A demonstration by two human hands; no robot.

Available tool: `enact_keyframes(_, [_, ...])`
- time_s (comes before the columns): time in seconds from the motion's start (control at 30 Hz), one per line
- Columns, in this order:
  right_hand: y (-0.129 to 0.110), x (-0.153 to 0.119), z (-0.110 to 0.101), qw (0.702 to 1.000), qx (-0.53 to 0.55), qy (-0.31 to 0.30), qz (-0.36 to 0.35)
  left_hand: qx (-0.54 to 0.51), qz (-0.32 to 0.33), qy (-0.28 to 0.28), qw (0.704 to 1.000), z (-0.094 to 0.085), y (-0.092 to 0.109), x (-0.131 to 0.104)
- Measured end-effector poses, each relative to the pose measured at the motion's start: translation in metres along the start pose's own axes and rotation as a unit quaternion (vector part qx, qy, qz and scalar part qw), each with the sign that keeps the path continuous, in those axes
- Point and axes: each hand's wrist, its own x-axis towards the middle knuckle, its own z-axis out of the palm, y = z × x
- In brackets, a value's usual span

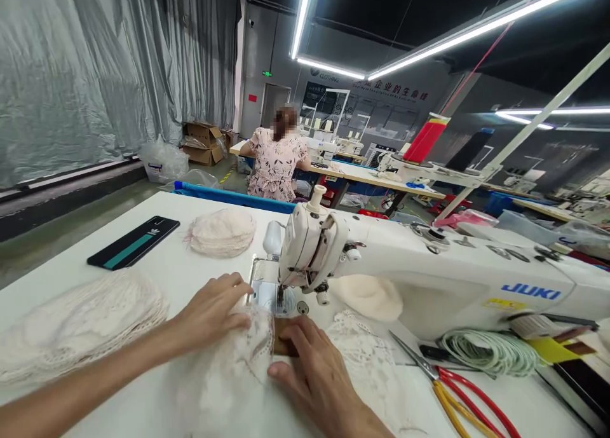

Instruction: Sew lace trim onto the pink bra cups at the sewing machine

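Lace piece (238, 355), cream, openwork with scalloped edge, lies flat on the white counter (157, 266) just in front of the sewing machine's needle plate (267, 292). Left hand (212, 311) rests palm down on its left part, fingers spread and extended toward the needle area, pressing the fabric flat. Right hand (317, 374) lies palm down on the right part, fingers together, tips touching a small brown strip (281, 342) at the fabric edge near the presser foot.

Sewing machine (429, 266): white, glossy, rounded housing, blue lettering on the arm. Behind its head, a domed cream pad (369, 295), smooth-looking. Left of the hands, a thick stack of lace pieces (81, 323), ribbed at the edges; farther back a smaller round stack (223, 231). Flat black rectangular card with teal stripe (133, 241) beside it. At right, scissors (452, 387) with red and yellow handles, near a coil of pale green cord (490, 352). A seated person (276, 158) in a floral dress works at a far table.
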Motion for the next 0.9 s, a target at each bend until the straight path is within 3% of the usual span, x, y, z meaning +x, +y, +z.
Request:
enact_keyframes(0.13, [-0.019, -0.003, 0.017, 0.998, -0.007, 0.007, 0.063, -0.054, -0.042, -0.055, 0.996, 0.001, 0.001, 0.006])
enact_keyframes(0.23, [-0.031, -0.006, 0.021, 0.995, 0.019, 0.015, 0.099, -0.102, -0.061, -0.075, 0.990, 0.000, 0.007, -0.015])
enact_keyframes(0.3, [-0.037, -0.006, 0.017, 0.991, 0.093, 0.003, 0.096, -0.200, -0.090, -0.085, 0.972, -0.010, 0.012, -0.037])
enact_keyframes(0.37, [-0.043, -0.007, 0.009, 0.969, 0.224, -0.044, 0.094, -0.349, -0.138, -0.088, 0.922, -0.022, 0.020, -0.064])
enact_keyframes(0.47, [-0.052, -0.013, -0.008, 0.877, 0.436, -0.164, 0.119, -0.524, -0.193, -0.107, 0.823, -0.028, 0.031, -0.103])
enact_keyframes(0.53, [-0.056, -0.022, -0.020, 0.815, 0.510, -0.240, 0.136, -0.580, -0.203, -0.125, 0.779, -0.019, 0.037, -0.124])
enact_keyframes(0.6, [-0.059, -0.034, -0.030, 0.783, 0.532, -0.293, 0.133, -0.609, -0.208, -0.132, 0.754, -0.001, 0.042, -0.141])
enact_keyframes(0.77, [-0.062, -0.071, -0.043, 0.772, 0.519, -0.358, 0.087, -0.633, -0.234, -0.174, 0.717, 0.050, 0.053, -0.166])
enact_keyframes(0.9, [-0.063, -0.103, -0.037, 0.758, 0.532, -0.359, 0.115, -0.659, -0.233, -0.218, 0.681, 0.069, 0.060, -0.175])
